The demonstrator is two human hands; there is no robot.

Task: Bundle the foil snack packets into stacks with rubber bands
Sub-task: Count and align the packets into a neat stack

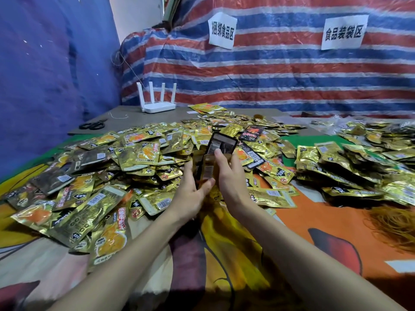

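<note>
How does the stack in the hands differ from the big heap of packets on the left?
The stack stands on end, held between the left hand and right hand; the heap lies flat on the cloth. The stack's packets sit face to face, edges roughly lined up; the heap's overlap at all angles. The stack is a few packets, the heap many. Both are foil snack packets; no band shows on either.

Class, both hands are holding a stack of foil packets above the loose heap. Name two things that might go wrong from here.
1. The left hand and right hand both grip the stack of packets, while the rubber bands lie off to the right. Fetching one likely leaves a one-handed hold, and slick foil may fan out.
2. The stack is above the loose heap, so a slipped packet could get lost there.
</note>
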